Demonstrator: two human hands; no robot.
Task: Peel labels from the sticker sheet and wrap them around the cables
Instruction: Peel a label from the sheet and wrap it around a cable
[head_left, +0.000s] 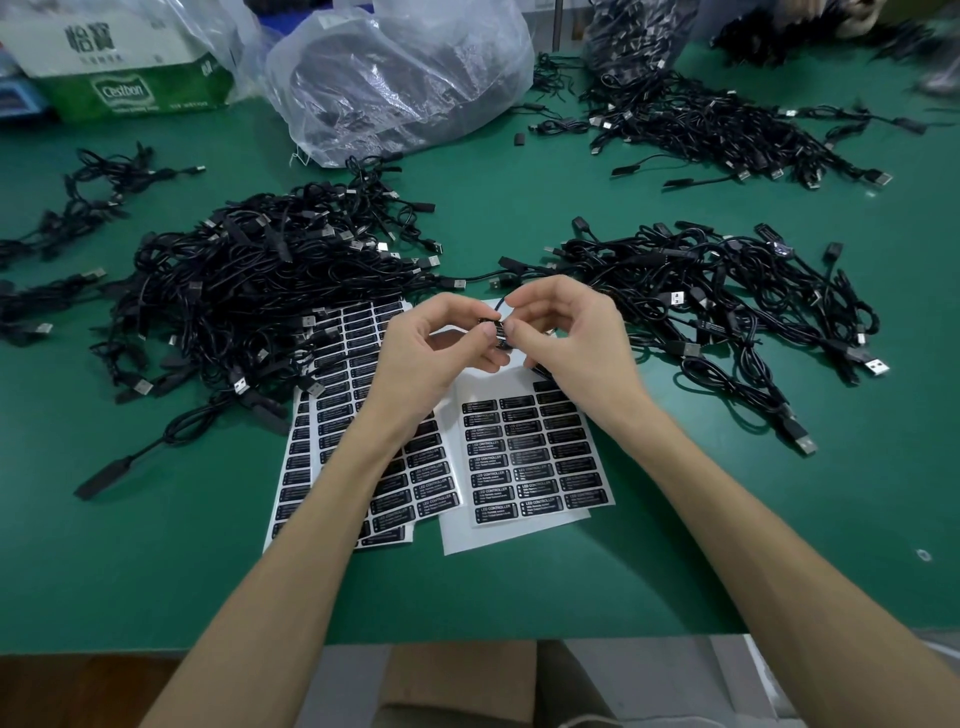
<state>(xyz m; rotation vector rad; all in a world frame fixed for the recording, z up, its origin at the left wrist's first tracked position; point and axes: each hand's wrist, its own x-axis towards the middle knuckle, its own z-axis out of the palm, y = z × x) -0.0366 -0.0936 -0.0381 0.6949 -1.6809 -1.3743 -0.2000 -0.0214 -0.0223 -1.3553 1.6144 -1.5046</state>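
Black on black is your trouble in the head view: the small black printed label (498, 332) sits against the thin black cable (496, 306), so its edges are hard to read. If the two halves close crooked, I judge the adhesive will grab off-line and leave a skewed flag. The glue could also cling to a fingertip instead of the cable and lift the label away as you let go.

Your left hand (441, 345) and right hand (566, 338) are both raised just above the white sticker sheet with rows of black labels (535, 452). They meet fingertip to fingertip, palms turned inward. Each thumb and forefinger pinches the label where it meets the cable, and the other fingers curl loosely. How far round the label has gone I cannot tell, because your fingers cover it.

Your left forearm crosses over the second white label sheet (332, 415), which lies beside the first on the green table mat (156, 545). Dragging that arm could shift it. The tangled heap of black USB cables (260, 280) lies near, and a loose loop could snag.
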